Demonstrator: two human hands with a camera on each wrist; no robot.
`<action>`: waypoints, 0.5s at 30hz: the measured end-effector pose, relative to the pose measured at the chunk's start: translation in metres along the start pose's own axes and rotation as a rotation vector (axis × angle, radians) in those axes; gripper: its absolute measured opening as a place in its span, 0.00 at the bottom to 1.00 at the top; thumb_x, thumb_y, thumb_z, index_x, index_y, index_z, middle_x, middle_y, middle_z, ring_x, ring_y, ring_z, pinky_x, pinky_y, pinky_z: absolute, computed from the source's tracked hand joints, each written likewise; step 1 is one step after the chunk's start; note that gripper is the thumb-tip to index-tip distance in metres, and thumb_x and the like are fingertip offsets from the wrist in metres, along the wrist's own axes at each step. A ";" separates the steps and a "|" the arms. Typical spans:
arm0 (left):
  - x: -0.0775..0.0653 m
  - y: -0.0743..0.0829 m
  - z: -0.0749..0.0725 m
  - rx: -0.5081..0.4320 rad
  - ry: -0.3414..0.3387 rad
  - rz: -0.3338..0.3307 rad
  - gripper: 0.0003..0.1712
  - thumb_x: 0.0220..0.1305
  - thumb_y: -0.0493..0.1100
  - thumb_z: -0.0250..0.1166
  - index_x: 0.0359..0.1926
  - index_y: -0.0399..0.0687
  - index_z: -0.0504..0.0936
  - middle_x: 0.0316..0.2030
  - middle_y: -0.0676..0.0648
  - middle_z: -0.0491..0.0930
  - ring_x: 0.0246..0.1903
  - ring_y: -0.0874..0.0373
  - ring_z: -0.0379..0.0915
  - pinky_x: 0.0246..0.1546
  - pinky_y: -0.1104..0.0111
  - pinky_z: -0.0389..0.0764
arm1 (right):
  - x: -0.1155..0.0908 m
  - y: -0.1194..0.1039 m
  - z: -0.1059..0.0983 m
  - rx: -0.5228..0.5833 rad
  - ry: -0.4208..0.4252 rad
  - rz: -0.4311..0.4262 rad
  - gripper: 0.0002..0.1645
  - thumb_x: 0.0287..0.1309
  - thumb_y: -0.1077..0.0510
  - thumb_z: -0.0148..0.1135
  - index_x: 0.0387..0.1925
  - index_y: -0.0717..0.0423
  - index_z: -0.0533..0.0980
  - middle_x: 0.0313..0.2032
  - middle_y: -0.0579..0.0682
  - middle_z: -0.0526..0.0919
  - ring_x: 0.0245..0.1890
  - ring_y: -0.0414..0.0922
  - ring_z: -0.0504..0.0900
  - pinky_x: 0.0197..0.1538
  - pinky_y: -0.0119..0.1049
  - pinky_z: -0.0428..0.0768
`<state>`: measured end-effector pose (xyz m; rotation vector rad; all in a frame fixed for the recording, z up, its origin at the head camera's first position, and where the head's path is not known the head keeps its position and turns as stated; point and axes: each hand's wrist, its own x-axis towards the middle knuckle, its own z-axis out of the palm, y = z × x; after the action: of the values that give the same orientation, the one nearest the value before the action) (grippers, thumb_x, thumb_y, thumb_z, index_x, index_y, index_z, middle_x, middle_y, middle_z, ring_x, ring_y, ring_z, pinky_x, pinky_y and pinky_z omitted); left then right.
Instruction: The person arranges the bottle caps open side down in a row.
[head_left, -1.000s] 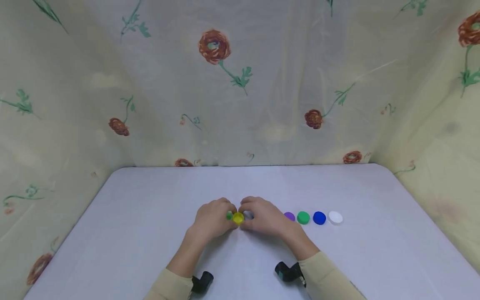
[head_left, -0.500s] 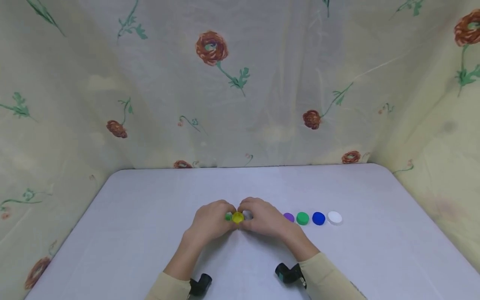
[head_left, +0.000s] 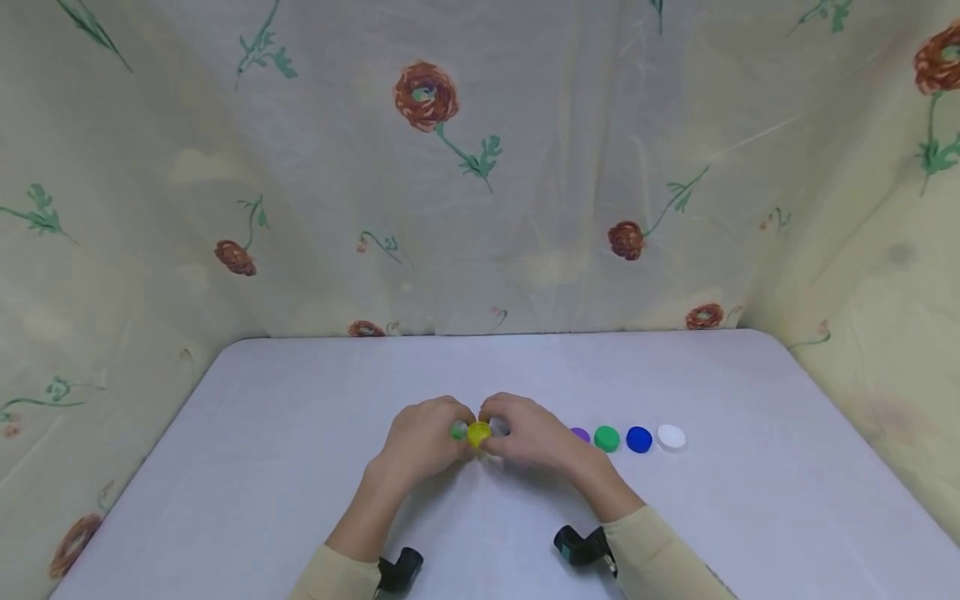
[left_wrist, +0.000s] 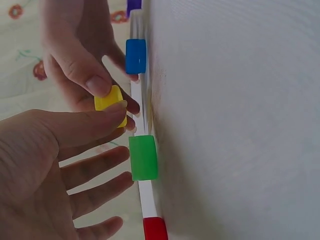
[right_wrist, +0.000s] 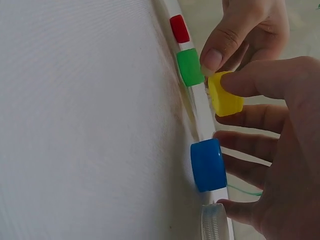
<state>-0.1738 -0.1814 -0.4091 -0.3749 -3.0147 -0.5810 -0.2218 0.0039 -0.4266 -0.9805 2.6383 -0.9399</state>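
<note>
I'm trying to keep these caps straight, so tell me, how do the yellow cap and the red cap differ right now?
The yellow cap is pinched between the left hand and right hand; the red cap sits on the white table, with neither hand seen touching it. The yellow cap shows in all three views, the red cap only in the wrist views. Both are short, single-coloured caps.

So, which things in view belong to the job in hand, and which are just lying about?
In the job:
yellow cap, pinched between both hands
left hand
right hand

Lying about, apparently unused for now:
red cap
two green caps
two blue caps
clear cap
purple cap
white cap
</note>
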 end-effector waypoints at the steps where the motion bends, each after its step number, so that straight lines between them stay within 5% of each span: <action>1: 0.000 0.000 0.000 0.002 0.006 0.005 0.16 0.52 0.47 0.76 0.43 0.53 0.88 0.47 0.51 0.86 0.46 0.53 0.82 0.45 0.57 0.80 | 0.000 0.000 0.000 0.011 0.001 0.007 0.11 0.55 0.55 0.64 0.42 0.48 0.80 0.49 0.45 0.83 0.52 0.45 0.79 0.59 0.47 0.77; 15: 0.001 0.002 0.000 0.082 0.128 0.070 0.12 0.54 0.48 0.76 0.40 0.55 0.90 0.45 0.53 0.87 0.45 0.54 0.84 0.45 0.59 0.82 | 0.001 -0.002 -0.003 0.148 0.018 0.103 0.11 0.62 0.48 0.56 0.34 0.48 0.79 0.61 0.52 0.78 0.65 0.54 0.73 0.66 0.56 0.71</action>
<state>-0.1746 -0.1793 -0.4078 -0.4196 -2.8792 -0.4557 -0.2224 0.0033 -0.4227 -0.7985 2.5629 -1.1055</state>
